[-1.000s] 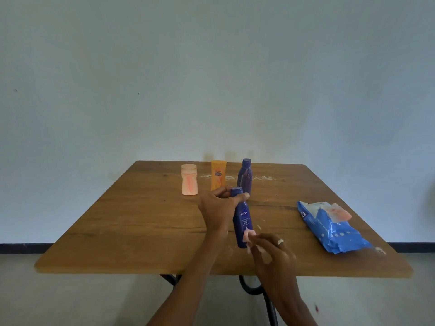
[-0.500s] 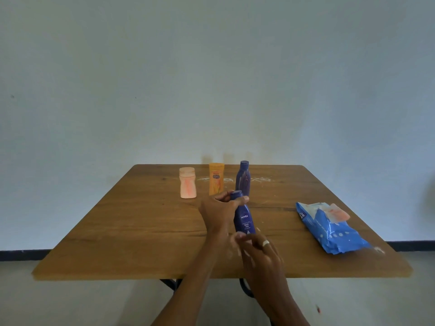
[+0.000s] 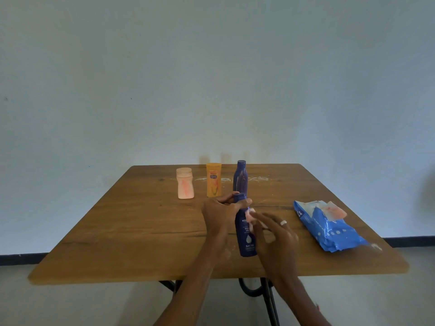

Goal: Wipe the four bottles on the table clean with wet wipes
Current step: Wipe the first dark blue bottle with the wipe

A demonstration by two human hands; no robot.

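My left hand (image 3: 220, 214) grips the cap end of a dark blue lotion bottle (image 3: 245, 241) that stands upright near the front middle of the wooden table (image 3: 141, 231). My right hand (image 3: 274, 234) presses a small pale wet wipe (image 3: 251, 214) against the bottle's upper right side; the hand is blurred. At the back stand three other bottles in a row: a pink one (image 3: 185, 183), an orange one (image 3: 213, 180) and a tall dark blue one (image 3: 240, 176).
A blue wet-wipe pack (image 3: 327, 228) with its flap open lies on the right side of the table. The table's front edge runs just below my wrists. Black metal legs (image 3: 266, 292) show under it. A plain wall stands behind.
My right hand with the wipe has moved up from the bottle's base to its upper part. My left hand has kept its grip on the cap.
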